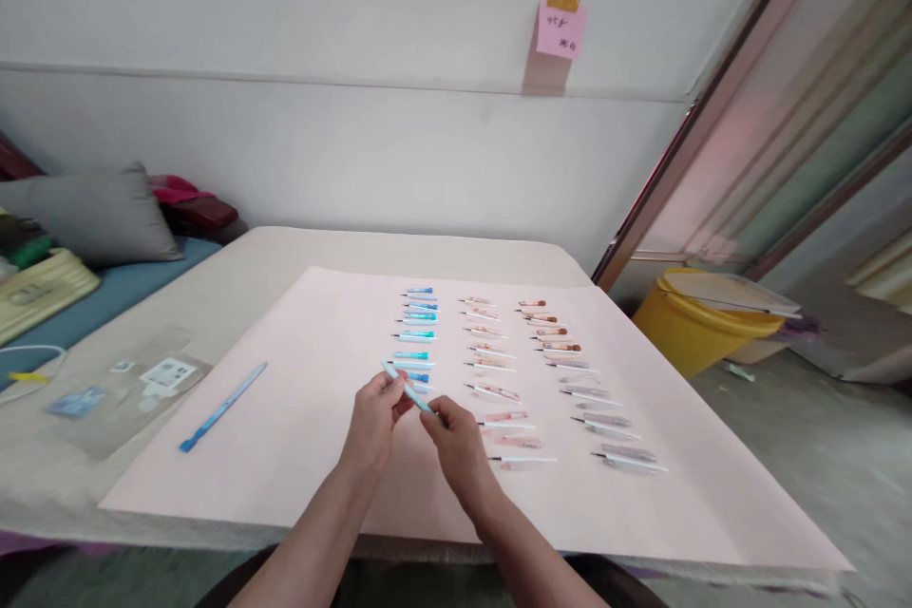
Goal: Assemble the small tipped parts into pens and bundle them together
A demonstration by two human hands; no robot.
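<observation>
Both my hands are closed on one light blue pen [420, 401], tilted over the middle of the pink sheet. My left hand [374, 413] grips it near its upper left end, and my right hand [456, 437] pinches the lower right end. Just beyond my left hand runs a column of blue and teal pen parts [417, 334] with thin white refills beside them. Right of that lie columns of pink pen parts [491, 363] and brown-capped ones [556, 332], with greyish clear barrels [623, 451] nearer me. A longer blue pen [224, 407] rests alone at the left.
The pink sheet [299, 484] covers much of the cloth-topped table [427, 249]. Clear plastic bags [132, 389] lie at the left beside a cushioned seat with a grey pillow [100, 214]. A yellow bin [691, 318] stands at the right. A pink note [561, 28] hangs on the wall.
</observation>
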